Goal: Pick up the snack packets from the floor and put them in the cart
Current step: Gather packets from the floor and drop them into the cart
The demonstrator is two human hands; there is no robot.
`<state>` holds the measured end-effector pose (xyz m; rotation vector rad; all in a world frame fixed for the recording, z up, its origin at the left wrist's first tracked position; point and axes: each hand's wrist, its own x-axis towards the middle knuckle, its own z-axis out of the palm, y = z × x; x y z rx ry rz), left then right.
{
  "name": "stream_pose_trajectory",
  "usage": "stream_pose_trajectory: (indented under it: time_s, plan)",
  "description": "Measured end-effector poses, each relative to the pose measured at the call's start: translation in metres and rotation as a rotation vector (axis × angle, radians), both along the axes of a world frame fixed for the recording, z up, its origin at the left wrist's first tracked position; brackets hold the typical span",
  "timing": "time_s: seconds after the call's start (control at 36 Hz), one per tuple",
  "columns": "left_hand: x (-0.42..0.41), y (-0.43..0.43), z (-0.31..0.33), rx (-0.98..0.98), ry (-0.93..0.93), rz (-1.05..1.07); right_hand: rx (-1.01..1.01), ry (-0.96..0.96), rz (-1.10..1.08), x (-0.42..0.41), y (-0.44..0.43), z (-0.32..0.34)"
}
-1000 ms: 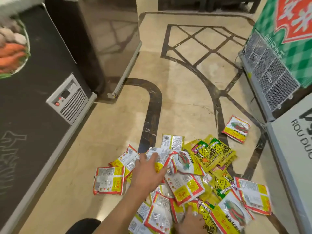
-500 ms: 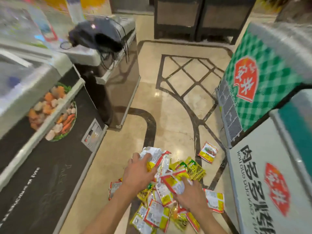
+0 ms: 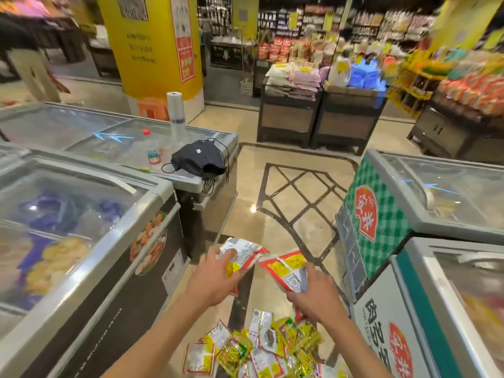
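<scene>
Two hands were raised above a glossy beige stone floor (image 3: 294,186) inlaid with dark lattice lines, in the aisle of a supermarket. The left hand (image 3: 211,279) had its fingers (image 3: 227,253) curled and pinching a white and red snack packet (image 3: 242,253), thumb on top. The right hand (image 3: 313,289) pinched a second red and yellow packet (image 3: 285,270), its fingers closed around the near edge. Both held packets were off the floor and nearly touched each other between the fingertips.

Below the fingers and nearer the person, the pile of snack packets (image 3: 261,350) lay scattered on the floor, yellow, green and red, overlapping one another.

Left of the fingers stood a glass-topped chest freezer (image 3: 81,214) with a food picture on its dark end panel. Beyond it, farther from the fingers, a second freezer (image 3: 109,132) carried a black drawstring bag (image 3: 199,159), a small jar (image 3: 153,156) and a roll of plastic bags (image 3: 176,113). Right of the fingers a green-checked freezer (image 3: 381,214) and a white one (image 3: 409,309) with red logos closed in the aisle. No cart could be made out.

Far ahead of the fingers rose a yellow pillar (image 3: 155,45), dark display bins (image 3: 321,118) heaped with bagged goods, and blurred shelves of stock. At the far left a passing figure was too blurred to describe.
</scene>
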<state>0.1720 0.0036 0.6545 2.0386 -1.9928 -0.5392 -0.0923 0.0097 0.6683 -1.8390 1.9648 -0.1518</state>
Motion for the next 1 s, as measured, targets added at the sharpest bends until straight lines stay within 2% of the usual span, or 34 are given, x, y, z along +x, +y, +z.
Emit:
stream_pose_trajectory:
  time_s: [0.14,0.25,0.56,0.75,0.86,1.0]
  plan:
    - [0.013,0.038,0.032,-0.083,0.041,0.045,-0.049,-0.097,0.031,-0.002,0.016,0.035]
    - [0.019,0.076,0.044,-0.148,0.046,0.125,-0.097,-0.103,0.106,0.002,0.028,0.056]
    - [0.039,0.223,0.051,-0.125,0.013,0.436,-0.099,-0.172,0.356,0.044,0.088,0.044]
    - [0.056,0.347,0.031,-0.076,-0.103,0.684,-0.102,-0.186,0.629,0.096,0.156,0.035]
    - [0.062,0.431,0.016,-0.077,-0.089,0.860,-0.029,-0.178,0.786,0.140,0.202,0.023]
    - [0.072,0.539,0.005,0.015,-0.085,1.088,-0.042,-0.177,1.035,0.201,0.274,0.022]
